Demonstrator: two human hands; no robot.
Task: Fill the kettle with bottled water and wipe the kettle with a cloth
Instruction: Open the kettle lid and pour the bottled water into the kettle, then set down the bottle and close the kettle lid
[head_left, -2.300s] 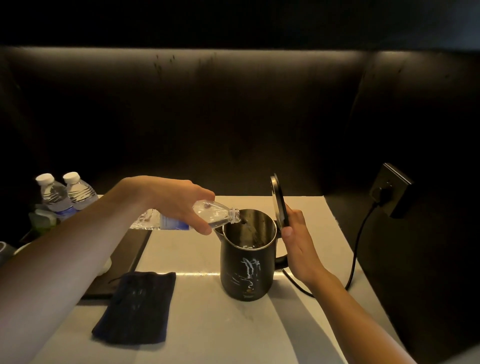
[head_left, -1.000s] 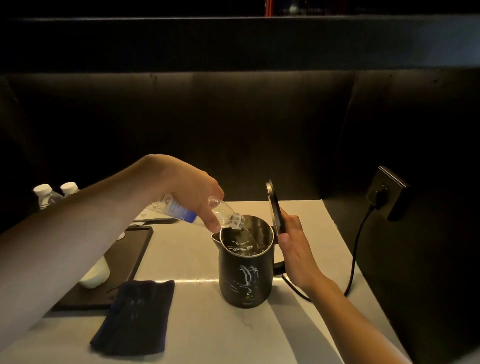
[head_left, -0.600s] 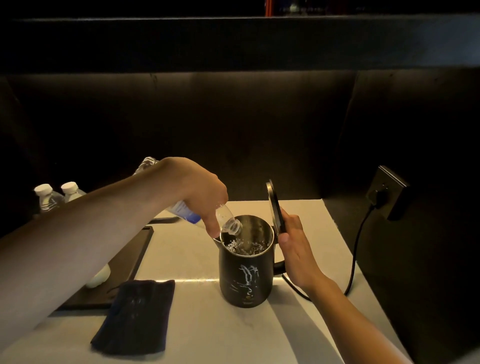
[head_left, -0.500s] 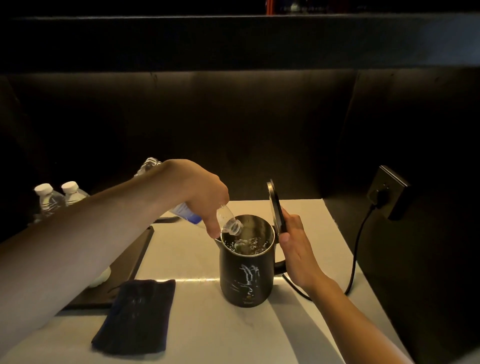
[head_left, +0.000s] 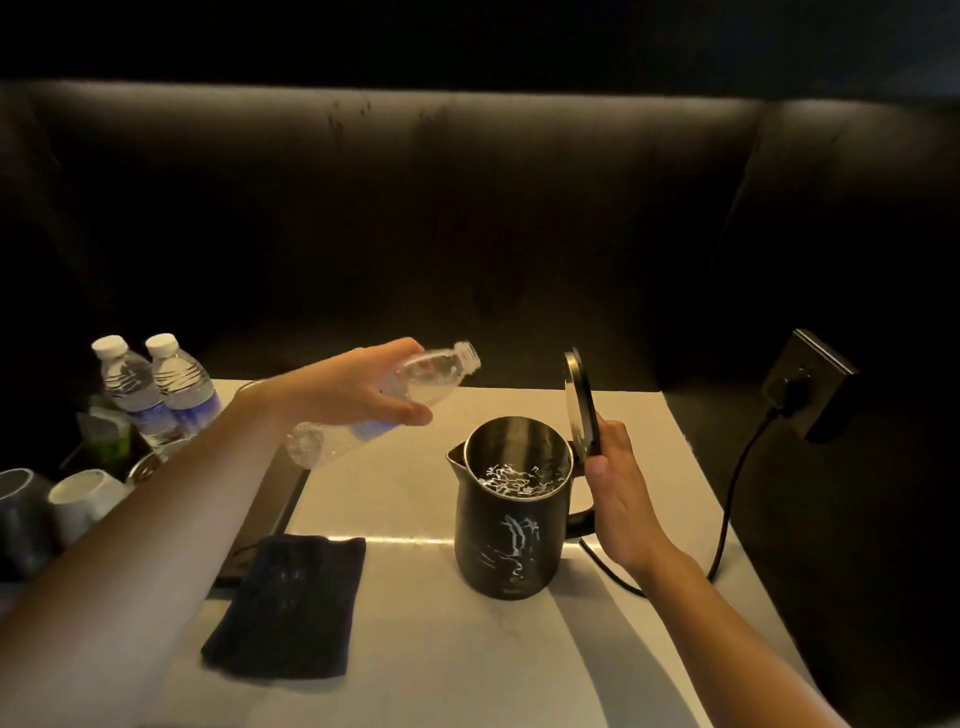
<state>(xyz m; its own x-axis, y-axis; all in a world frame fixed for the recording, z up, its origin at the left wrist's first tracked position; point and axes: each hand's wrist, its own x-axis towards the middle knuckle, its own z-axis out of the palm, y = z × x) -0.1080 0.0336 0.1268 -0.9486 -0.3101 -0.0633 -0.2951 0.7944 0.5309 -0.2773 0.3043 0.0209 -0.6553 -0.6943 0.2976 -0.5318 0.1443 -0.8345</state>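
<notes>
Bottle (head_left: 384, 405) is off the kettle (head_left: 511, 509) now — half a sec ago its neck was dipped over the rim and water was going in; now the left hand (head_left: 358, 387) has swung it up and back to the left, well clear of the opening. It looks empty or nearly so, cap off. Inside the kettle the water surface is rippling, level sitting fairly high — so the fill step looks done, or this bottle's spent at any rate.

Left fingers are wrapped around the bottle's mid-body, thumb underneath. Right hand (head_left: 618, 483) hasn't moved: it holds the hinged lid (head_left: 579, 402) upright at the handle side, thumb against the lid's edge, fingers mostly behind the lid, so can't tell exactly how they sit.

Orientation: bottle's long axis runs diagonal, base down-left, open mouth up-right, tilted toward the kettle but above it, so no more pour. Kettle stands upright on the pale counter (head_left: 467, 649), spout pointing left, handle right, cord (head_left: 727, 499) trailing to the wall socket (head_left: 805, 384).

Next, prob: close lid, ditch bottle, grab the dark cloth (head_left: 285, 605) lying flat front-left of the kettle, untouched. Two capped bottles (head_left: 156, 389) wait at far left.
</notes>
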